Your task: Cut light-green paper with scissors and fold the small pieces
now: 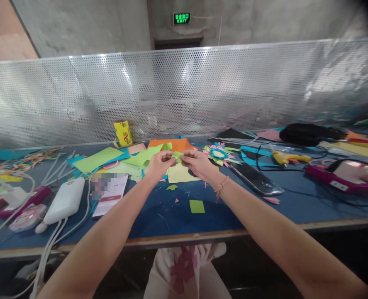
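Note:
Between my two hands, over the middle of the blue table, is a small green paper piece (178,156). My left hand (159,165) pinches its left side, and the fingers of my right hand (200,165) close on its right side. Beneath them lies a pale yellow sheet (182,173). Nearer the front edge rests a green paper square (196,206), flat on the table, with a small green scrap (171,187) behind it to the left. A larger green sheet (146,155) lies just behind my left hand.
A phone (112,197), a white power bank (65,200) and cables lie left. To the right are a dark phone (257,178), a yellow glue gun (288,158), a purple power strip (339,179) and a paper flower (218,153). A perforated metal panel (184,91) stands behind.

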The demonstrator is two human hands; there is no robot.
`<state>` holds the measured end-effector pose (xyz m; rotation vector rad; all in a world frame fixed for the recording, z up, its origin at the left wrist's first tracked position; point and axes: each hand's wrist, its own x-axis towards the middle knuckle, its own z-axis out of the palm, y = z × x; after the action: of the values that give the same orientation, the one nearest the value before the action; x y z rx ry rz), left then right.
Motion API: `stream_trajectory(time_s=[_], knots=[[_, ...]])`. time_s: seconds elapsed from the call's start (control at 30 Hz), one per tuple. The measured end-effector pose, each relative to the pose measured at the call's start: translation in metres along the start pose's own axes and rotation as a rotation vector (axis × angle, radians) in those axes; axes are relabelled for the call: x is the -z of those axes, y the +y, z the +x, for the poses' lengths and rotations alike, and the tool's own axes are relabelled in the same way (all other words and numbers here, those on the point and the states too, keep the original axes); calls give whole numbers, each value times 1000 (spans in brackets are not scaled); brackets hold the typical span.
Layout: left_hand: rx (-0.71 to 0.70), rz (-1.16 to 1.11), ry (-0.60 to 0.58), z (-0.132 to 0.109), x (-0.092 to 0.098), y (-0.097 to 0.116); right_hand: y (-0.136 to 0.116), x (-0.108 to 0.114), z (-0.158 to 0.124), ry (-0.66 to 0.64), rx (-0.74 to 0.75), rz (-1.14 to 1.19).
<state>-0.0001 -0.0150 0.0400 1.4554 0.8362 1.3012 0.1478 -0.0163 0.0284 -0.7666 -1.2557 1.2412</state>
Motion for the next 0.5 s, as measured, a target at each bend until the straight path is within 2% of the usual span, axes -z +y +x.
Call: stream_trajectory(time_s=[0.2, 0.3, 0.5], knots=[[58, -53, 28, -4, -4, 1, -2, -1, -1, 101, 132, -223], [98, -40, 26, -6, -6, 3, -5, -3, -4, 82, 188, -269], [163, -171, 39, -8, -8, 5, -9, -6, -9, 5, 211, -374]])
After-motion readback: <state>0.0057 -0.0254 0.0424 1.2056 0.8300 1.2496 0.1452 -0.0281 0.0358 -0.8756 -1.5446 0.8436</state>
